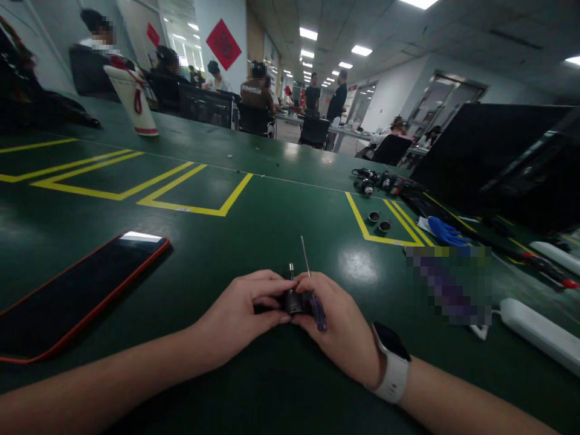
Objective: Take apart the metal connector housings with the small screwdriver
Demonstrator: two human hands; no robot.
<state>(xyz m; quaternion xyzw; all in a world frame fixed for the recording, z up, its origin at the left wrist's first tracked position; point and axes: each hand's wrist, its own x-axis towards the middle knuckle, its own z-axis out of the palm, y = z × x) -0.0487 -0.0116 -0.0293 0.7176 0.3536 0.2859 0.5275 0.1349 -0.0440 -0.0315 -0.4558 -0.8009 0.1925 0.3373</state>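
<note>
Grip: left hand (pixel 240 317) and right hand (pixel 338 326) meet fingertip to fingertip, both closed on a small dark part (pixel 293 301) pinched between them.
Left hand: thumb and fingers wrap the near and left sides of the part; the fingers hide much of it.
Right hand: fingers press the part's right side, and the same hand clasps a screwdriver (pixel 318 311) whose purple handle lies across the fingers.
Screwdriver shaft: thin and bare, it rises out of the grip and slants away from the person; the tip touches nothing.
Part: held just above the green table (pixel 254 229), straight ahead of the person; a short metal stub (pixel 291 269) stands up from it just left of the shaft.
Wrist: a white-strapped watch (pixel 392 356) sits directly behind the right hand.
Left of grip: a phone (pixel 77 290) in a red case lies flat, screen dark, well apart.
Beyond grip, right: two small metal cups (pixel 379 222) sit inside a yellow tape outline (pixel 357 220).
Further right: a blue glove (pixel 446 232), then a white power strip (pixel 539 332) nearer the person.
Far beyond, right: a cluster of dark parts (pixel 380 181) beside a black monitor (pixel 489 151).
Far beyond, left: a white paper cup (pixel 133 99) stands upright.
Background: other people sit and stand at distant desks.
</note>
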